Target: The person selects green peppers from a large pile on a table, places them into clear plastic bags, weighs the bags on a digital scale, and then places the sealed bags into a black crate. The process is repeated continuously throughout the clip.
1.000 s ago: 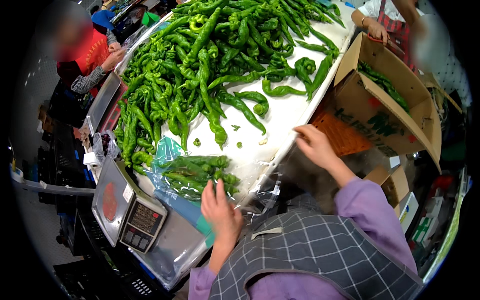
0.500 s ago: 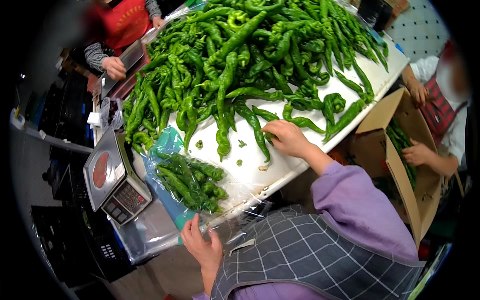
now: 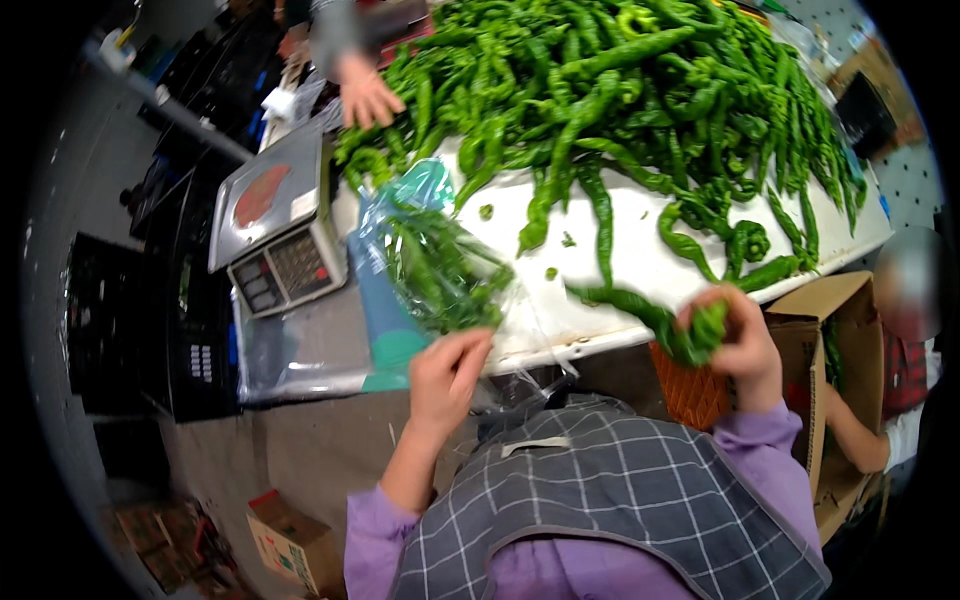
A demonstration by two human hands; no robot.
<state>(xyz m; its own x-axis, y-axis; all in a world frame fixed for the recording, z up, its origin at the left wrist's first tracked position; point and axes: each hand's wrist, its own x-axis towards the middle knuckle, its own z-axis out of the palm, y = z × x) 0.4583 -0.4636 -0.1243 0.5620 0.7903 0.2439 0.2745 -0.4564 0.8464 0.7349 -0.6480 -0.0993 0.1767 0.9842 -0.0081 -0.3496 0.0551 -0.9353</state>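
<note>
My right hand (image 3: 745,350) is closed around a long, curled green pepper (image 3: 635,304), lifted off the table's near edge; whether it holds more than one is hard to tell. My left hand (image 3: 447,378) pinches the open end of a clear plastic bag (image 3: 517,330). Inside that bag lie several green peppers (image 3: 440,265), at the table's near left. A large heap of long green peppers (image 3: 620,100) covers the far part of the white table (image 3: 640,225), with a few loose ones in front.
Left of the bag stands a weighing scale (image 3: 285,230) beside flat plastic bags (image 3: 300,355). A co-worker's hand (image 3: 367,95) reaches to the heap's far left. At right, another person's arm (image 3: 850,435) is by an open cardboard box (image 3: 820,300). Below the table is an orange crate (image 3: 690,388).
My right hand has taken up a green pepper and drawn back from the table. My left hand has closed on the bag's edge. The co-worker's hand reaches to the heap, and the view has shifted.
</note>
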